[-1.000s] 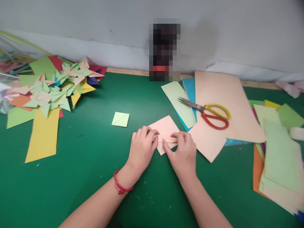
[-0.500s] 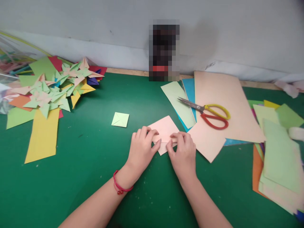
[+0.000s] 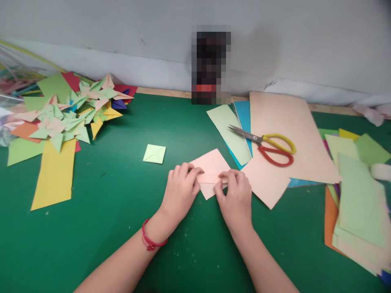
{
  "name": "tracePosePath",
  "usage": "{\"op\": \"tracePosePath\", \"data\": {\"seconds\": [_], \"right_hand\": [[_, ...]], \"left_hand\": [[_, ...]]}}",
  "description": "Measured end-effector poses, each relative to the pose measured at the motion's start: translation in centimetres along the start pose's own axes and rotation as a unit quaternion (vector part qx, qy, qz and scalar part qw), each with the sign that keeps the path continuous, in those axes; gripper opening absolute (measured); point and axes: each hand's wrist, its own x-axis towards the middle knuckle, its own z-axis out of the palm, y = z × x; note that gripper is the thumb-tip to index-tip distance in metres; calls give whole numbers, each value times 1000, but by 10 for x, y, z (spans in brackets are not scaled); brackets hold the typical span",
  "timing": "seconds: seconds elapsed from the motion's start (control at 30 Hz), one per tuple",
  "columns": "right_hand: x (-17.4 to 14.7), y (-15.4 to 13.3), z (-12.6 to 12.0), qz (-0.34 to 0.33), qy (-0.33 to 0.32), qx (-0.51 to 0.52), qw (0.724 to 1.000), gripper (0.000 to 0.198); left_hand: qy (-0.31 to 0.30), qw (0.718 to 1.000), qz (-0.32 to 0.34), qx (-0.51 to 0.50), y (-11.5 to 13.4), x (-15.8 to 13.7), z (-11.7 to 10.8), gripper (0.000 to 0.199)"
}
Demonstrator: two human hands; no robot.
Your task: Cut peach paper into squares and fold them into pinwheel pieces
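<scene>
A pale pink paper square (image 3: 210, 165) lies on the green table in front of me, with a crease across it and a corner pointing toward me. My left hand (image 3: 181, 189), a red cord bracelet (image 3: 152, 240) at its wrist, has its curled fingers closed on the paper's left side. At the right side, my right hand (image 3: 234, 193) pinches the paper near the crease. Fingers cover both ends of the crease. A small folded light green square (image 3: 154, 154) rests to the left of my hands.
Scissors (image 3: 259, 140) with yellow and red handles lie on large peach sheets (image 3: 284, 118) at the right. Folded paper stars (image 3: 61, 118) and a yellow strip (image 3: 55, 175) are at the left. Stacked green sheets (image 3: 362, 199) and a white roll (image 3: 381, 171) stand far right.
My left hand has shifted slightly left, and its thumb has drawn back from the crease. My right hand and the pink paper look unchanged.
</scene>
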Motion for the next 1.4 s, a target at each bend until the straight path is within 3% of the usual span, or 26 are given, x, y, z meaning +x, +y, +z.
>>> {"op": "tracePosePath", "data": {"seconds": [0.43, 1.4], "right_hand": [[0, 0, 1, -5, 11, -2, 1000, 11], [-2, -1, 0, -5, 5, 41, 999, 17]], "left_hand": [[6, 1000, 16, -13, -3, -1, 1, 32], [8, 997, 48, -60, -3, -1, 3, 27]]}}
